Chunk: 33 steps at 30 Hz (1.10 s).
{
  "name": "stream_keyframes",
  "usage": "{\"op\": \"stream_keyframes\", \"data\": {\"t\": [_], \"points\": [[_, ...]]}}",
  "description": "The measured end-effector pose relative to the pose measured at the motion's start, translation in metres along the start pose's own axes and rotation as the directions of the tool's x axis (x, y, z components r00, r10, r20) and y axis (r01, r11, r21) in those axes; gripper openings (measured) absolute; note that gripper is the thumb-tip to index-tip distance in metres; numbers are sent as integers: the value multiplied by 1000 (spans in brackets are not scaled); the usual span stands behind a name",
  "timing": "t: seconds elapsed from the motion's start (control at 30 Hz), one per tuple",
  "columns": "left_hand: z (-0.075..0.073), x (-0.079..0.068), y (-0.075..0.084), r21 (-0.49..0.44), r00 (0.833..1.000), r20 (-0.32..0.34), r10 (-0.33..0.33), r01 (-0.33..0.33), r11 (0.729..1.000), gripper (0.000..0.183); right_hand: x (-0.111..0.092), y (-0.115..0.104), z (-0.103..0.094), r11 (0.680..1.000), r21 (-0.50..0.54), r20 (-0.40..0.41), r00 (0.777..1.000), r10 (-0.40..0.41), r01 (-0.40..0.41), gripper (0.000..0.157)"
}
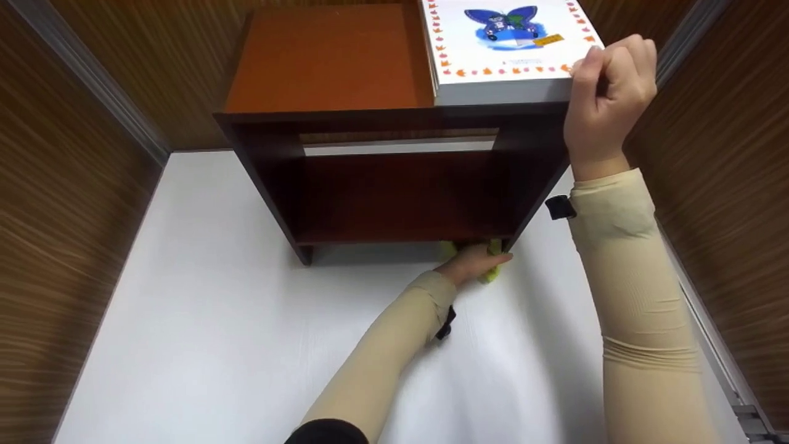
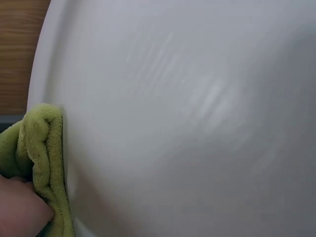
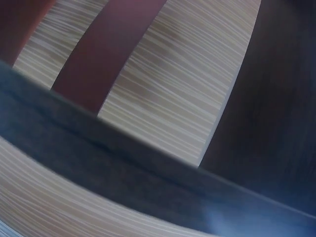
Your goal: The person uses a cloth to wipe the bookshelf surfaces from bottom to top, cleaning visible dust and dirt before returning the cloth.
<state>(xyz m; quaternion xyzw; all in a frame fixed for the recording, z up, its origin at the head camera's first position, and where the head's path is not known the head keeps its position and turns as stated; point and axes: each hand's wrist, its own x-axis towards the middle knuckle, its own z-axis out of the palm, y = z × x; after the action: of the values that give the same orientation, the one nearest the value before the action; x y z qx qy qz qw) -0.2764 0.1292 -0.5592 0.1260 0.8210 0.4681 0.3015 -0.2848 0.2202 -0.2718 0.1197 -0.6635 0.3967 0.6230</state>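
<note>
A yellow-green cloth (image 2: 47, 148) lies bunched in my left hand (image 1: 471, 262), low at the front right foot of a dark red-brown shelf unit (image 1: 327, 58). In the left wrist view, the thumb (image 2: 22, 210) presses against the folded cloth on the white surface. Part of the left hand and cloth is hidden under the lower board. My right hand (image 1: 613, 98) is curled at the top right front corner of the shelf unit, beside a book (image 1: 511, 58) with a butterfly cover. Its fingertips are hidden; it appears to grip that corner.
The shelf unit stands on a white tabletop (image 1: 203, 320). Wood-grain panels (image 1: 55, 185) rise at the left, back and right. The book lies on the right half of the unit's top. The right wrist view shows the dark shelf frame (image 3: 123, 153) up close.
</note>
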Motion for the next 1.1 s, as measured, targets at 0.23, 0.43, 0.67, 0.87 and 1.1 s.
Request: {"op": "stream_keyframes", "data": {"t": [0.23,0.43,0.67,0.87,1.1], "points": [[-9,4,2,124,1000,5,16,-16,992,76,-1,0,4,1000,10,-12,1000,11,-11,34],[-16,-7,-4,196,973,118,198,-218,956,66,-1,-3,4,1000,7,-27,999,26,-26,33],[-15,-22,-12,199,918,179,355,-387,900,58,0,-7,1,999,-12,-21,999,41,-41,31],[-9,-19,-13,252,932,159,327,-358,899,69,-1,-7,-1,999,-16,-20,999,43,-43,32],[-14,-9,-4,304,973,98,210,-230,924,70,0,-6,0,999,-8,-28,999,33,-33,31]]}}
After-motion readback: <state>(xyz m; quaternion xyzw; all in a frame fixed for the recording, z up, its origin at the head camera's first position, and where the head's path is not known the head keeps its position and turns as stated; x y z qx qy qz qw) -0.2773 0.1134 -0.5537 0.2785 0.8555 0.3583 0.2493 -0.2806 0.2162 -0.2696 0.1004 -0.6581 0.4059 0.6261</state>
